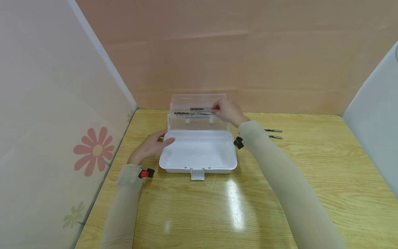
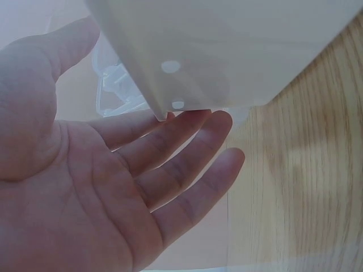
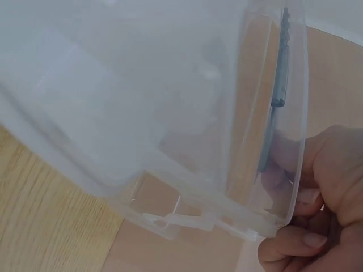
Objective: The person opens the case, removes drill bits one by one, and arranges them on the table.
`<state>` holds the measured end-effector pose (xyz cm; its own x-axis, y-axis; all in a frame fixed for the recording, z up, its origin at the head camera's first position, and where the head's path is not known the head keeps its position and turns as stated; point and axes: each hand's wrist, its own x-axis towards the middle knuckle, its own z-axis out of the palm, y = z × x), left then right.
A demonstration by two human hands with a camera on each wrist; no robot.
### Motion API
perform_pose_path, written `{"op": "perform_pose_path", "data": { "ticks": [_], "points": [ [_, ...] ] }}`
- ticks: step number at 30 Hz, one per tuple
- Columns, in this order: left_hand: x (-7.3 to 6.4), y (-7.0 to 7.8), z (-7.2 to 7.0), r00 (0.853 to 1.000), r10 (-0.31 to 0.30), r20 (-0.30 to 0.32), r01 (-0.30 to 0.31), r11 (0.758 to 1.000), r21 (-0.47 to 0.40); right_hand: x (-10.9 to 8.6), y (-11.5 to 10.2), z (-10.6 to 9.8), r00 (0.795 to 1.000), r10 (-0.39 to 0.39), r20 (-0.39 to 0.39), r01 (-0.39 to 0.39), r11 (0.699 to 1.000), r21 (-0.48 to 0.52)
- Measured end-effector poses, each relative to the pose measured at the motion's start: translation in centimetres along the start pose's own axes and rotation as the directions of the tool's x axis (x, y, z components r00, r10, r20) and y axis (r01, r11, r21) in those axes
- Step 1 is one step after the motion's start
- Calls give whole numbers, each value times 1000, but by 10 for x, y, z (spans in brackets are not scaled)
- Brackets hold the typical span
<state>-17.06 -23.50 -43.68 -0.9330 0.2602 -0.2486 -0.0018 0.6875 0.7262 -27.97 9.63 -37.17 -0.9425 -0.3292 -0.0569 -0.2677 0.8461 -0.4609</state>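
A white plastic box (image 1: 199, 152) stands on the table with its clear lid raised and a clear tray (image 1: 199, 122) lifted behind the base. Several drill bits (image 1: 185, 113) lie in the clear upper part. At its right end, my right hand (image 1: 228, 110) pinches the shank end of a drill bit (image 1: 199, 108); the clear plastic partly veils these fingers in the right wrist view. My left hand (image 1: 152, 145) rests at the box's left side, thumb over the rim. In the left wrist view, its fingers (image 2: 187, 164) are nearly straight, some touching the box edge.
Two more drill bits (image 1: 275, 130) lie on the wooden table (image 1: 311, 155) right of the box, partly behind my right forearm. A front latch (image 1: 197, 174) hangs out from the base. Cloth-like walls (image 1: 202, 52) stand behind and on both sides.
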Motion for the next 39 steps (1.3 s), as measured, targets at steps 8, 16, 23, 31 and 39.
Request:
{"op": "perform_pose_path", "data": {
  "ticks": [8,16,23,31,39],
  "points": [
    [1,-2,-1,1000,1,3,-1,1000,-1,-1,3,4,999,-24,-31,24,1000,-16],
    [2,-2,0,1000,11,6,-11,1000,-3,-8,5,2,999,-22,-36,24,998,53],
    [1,-1,-2,1000,-4,10,4,1000,-2,-16,5,-1,997,-41,-71,51,988,146],
    [0,-4,-3,1000,4,-1,-4,1000,8,-22,15,-3,996,-20,-84,45,952,301],
    [0,-7,-4,1000,11,-2,-11,1000,8,-26,24,-2,990,12,-138,40,929,369]
  ]
}}
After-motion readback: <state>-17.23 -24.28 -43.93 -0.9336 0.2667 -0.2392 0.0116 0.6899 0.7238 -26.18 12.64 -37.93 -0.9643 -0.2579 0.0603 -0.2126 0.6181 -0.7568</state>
